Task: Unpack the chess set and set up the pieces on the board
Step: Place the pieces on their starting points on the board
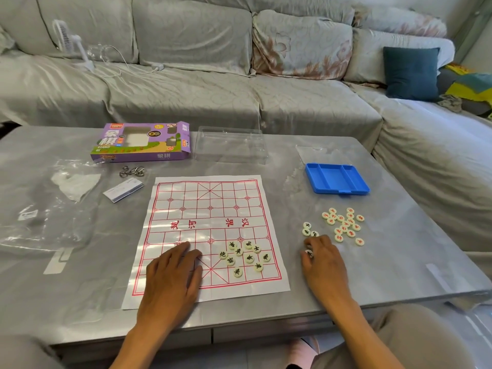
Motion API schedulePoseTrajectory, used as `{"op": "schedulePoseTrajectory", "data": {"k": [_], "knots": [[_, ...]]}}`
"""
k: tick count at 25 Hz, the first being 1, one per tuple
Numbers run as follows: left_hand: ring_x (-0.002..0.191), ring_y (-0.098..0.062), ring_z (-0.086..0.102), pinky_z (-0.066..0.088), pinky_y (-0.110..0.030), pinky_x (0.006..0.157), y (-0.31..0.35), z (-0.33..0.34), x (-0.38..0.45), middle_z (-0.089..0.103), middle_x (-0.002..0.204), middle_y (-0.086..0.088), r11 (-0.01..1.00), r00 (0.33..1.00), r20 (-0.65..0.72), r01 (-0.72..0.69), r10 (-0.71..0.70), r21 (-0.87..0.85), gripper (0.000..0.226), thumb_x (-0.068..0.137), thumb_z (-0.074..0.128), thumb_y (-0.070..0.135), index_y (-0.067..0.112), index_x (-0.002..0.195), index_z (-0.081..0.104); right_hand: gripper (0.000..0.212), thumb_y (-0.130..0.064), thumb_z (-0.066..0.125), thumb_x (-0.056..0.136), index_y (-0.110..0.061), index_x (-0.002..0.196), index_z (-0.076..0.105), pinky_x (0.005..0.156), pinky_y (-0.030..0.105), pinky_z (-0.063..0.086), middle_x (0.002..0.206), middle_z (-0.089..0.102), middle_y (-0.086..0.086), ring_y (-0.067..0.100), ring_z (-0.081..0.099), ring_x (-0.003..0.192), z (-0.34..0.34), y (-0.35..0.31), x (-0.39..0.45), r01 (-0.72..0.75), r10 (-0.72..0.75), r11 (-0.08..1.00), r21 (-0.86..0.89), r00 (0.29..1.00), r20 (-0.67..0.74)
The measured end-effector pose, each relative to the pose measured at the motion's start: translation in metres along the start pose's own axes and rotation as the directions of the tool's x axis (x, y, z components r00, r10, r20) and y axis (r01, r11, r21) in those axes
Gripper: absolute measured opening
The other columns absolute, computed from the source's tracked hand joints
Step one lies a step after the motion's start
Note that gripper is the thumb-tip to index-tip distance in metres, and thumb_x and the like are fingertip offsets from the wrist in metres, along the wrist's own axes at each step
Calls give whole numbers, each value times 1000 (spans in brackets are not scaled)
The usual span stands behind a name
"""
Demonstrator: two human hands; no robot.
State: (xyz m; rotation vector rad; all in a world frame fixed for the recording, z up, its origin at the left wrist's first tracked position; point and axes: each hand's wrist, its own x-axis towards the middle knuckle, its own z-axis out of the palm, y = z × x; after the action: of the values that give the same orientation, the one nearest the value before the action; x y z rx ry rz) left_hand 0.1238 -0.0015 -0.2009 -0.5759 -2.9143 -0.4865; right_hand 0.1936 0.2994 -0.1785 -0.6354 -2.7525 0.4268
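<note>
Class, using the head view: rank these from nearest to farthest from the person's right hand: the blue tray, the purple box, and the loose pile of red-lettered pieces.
From the right hand:
1. Red-lettered pieces, just beyond it on the table.
2. Blue tray, farther back, same side.
3. Purple box, far corner, across the board to the left.

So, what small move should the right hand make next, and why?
Probably it should carry the black-lettered piece under its fingertips over to the board. The right hand rests beside the board, fingers curled over that piece, while about ten black pieces already lie in a loose cluster on the board's near half. A few more black ones wait just beyond the hand.
</note>
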Motion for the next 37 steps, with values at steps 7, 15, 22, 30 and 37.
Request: {"op": "schedulePoseTrajectory", "data": {"k": [7, 15, 22, 30, 37], "knots": [[120, -25, 55, 40, -45, 100, 0, -1, 0, 59, 130, 1, 1000, 1000, -3, -6, 6, 6, 44, 94, 27, 48, 30, 115, 61, 16, -25, 50, 98, -17, 105, 61, 78, 23, 45, 114, 58, 1, 16, 54, 97, 4, -3, 20, -15, 15, 1000, 2, 1000, -3], [120, -23, 55, 39, -43, 101, 0, -1, 0, 58, 130, 2, 1000, 1000, -17, -6, 6, -14, 44, 95, 25, 48, 30, 114, 61, 12, -22, 50, 97, -19, 102, 61, 80, 24, 46, 112, 57, -1, 13, 52, 97, 2, 1, 33, -5, 5, 1000, -2, 999, 47], [120, -22, 54, 38, -41, 101, 0, 0, 0, 58, 131, 3, 1000, 1000, -21, -1, 1, -15, 42, 94, 27, 48, 31, 114, 60, 11, -28, 52, 96, -19, 96, 58, 72, 23, 43, 101, 57, 0, 12, 50, 87, 5, 0, 34, -55, 55, 998, -22, 998, 9], [121, -21, 54, 36, -40, 102, 0, 1, 0, 57, 131, 4, 1000, 1000, -23, 5, -5, -14, 41, 94, 28, 48, 32, 115, 59, 10, -21, 47, 99, -21, 105, 55, 76, 28, 49, 108, 61, 1, 16, 52, 94, 3, -9, 37, 9, -5, 996, -84, 999, 43], [121, -22, 54, 38, -41, 102, 0, 2, 0, 57, 131, 4, 1000, 1000, -22, -2, 2, -13, 43, 94, 25, 50, 32, 114, 59, 25, -28, 46, 100, -25, 124, 53, 86, 29, 47, 126, 57, -3, 17, 51, 107, -3, -8, 43, 118, -105, 990, -76, 982, 157]]}}
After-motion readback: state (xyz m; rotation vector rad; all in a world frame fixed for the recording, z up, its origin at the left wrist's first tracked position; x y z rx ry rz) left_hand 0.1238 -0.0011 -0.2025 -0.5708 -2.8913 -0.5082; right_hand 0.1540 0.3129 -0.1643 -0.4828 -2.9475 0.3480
